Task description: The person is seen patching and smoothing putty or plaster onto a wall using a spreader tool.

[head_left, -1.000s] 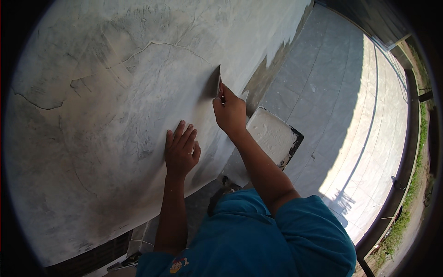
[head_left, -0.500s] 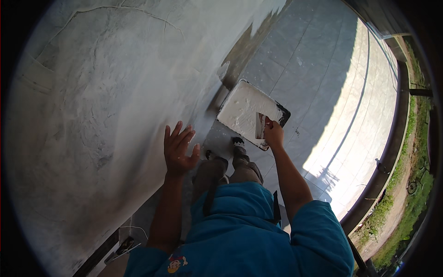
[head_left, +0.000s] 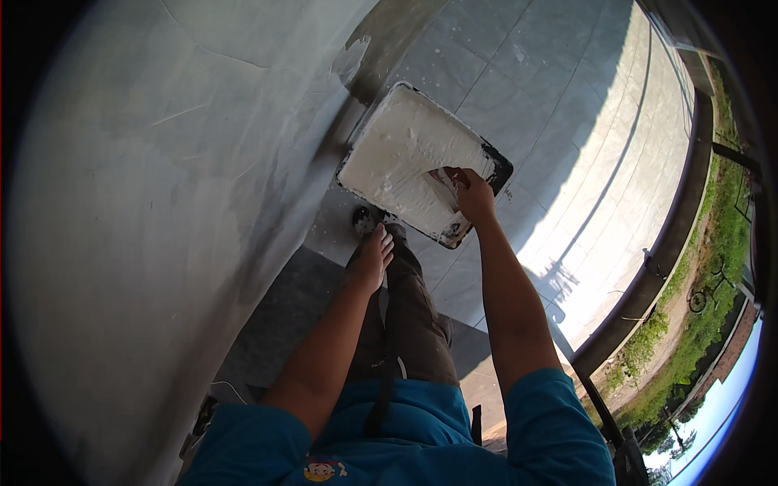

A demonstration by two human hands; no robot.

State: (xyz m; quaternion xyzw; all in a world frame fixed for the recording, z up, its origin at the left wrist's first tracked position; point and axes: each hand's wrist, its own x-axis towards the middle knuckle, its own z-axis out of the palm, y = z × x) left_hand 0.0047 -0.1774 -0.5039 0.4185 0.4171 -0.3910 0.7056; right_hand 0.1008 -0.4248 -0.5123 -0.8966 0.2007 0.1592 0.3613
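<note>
A wide-bladed putty knife (head_left: 444,191) is gripped by my right hand (head_left: 475,198). Its blade rests in the white wall putty (head_left: 405,142) near the right side of a shallow tray (head_left: 500,170) with a dark rim. The putty fills most of the tray, and the blade has left streaks in it. My left hand (head_left: 378,257) hangs over my legs, fingers stretched out and holding nothing, with whitish smears on the fingertips. It is apart from both the tray and the wall.
A grey-white skim-coated wall (head_left: 178,178) rises along the left, with a bare strip near its base. The tray lies on a tiled floor (head_left: 551,105), sunlit farther right. A low dark edge (head_left: 648,279) separates the tiles from grass (head_left: 705,324).
My left hand has come down from beside the wall to over my legs. My right hand has turned the putty knife, tilting its blade in the putty. My view has shifted.
</note>
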